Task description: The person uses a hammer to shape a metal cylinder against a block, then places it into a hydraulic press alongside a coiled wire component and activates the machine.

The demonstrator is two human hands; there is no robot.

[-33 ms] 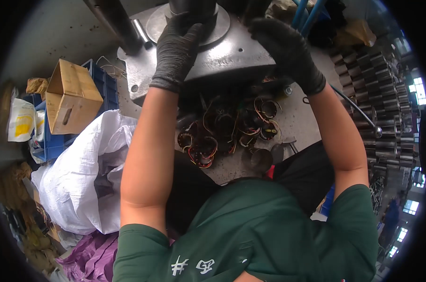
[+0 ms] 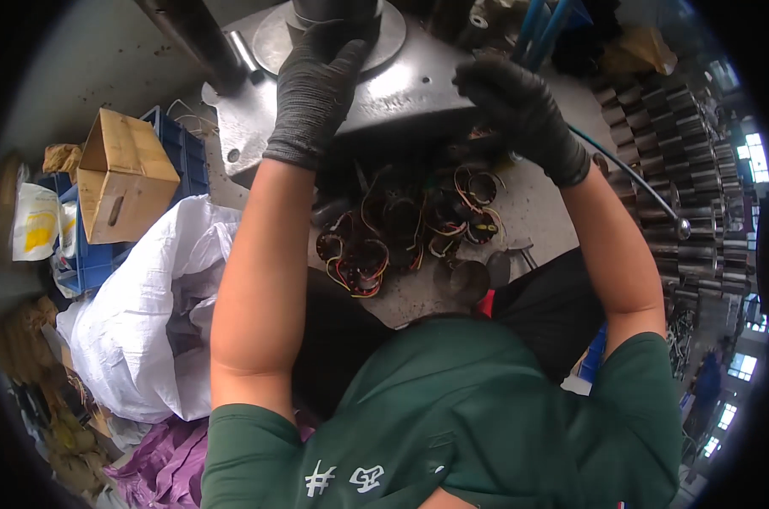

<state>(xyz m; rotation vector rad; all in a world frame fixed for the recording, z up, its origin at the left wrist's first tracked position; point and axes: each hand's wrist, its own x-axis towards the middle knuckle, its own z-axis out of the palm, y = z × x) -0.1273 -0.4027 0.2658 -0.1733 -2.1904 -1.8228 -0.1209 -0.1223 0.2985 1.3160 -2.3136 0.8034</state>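
Observation:
At the top of the view a dark metal cylinder [image 2: 337, 10] stands upright on a round steel disc [image 2: 388, 42]. The disc lies on a thick steel plate [image 2: 257, 119]. My left hand [image 2: 316, 93], in a dark knit glove, is closed against the near side of the cylinder, its thumb pointing up to the right; the fingertips are partly hidden. My right hand [image 2: 524, 114], gloved the same way, hovers off the plate's right edge. Its fingers extend to the left, loosely curved, and nothing shows in them.
Below the plate lie several wire-wound rings [image 2: 363, 259] with coloured leads. Stacked metal cylinders [image 2: 698, 204] line the right side, behind a ball-ended rod [image 2: 656, 197]. To the left are a cardboard box [image 2: 130, 174], blue crates [image 2: 189, 157] and a white woven sack [image 2: 147, 322].
My right hand has dropped slightly toward me, away from the plate. The left hand stays on the cylinder. The plate sits a little further left and higher in view.

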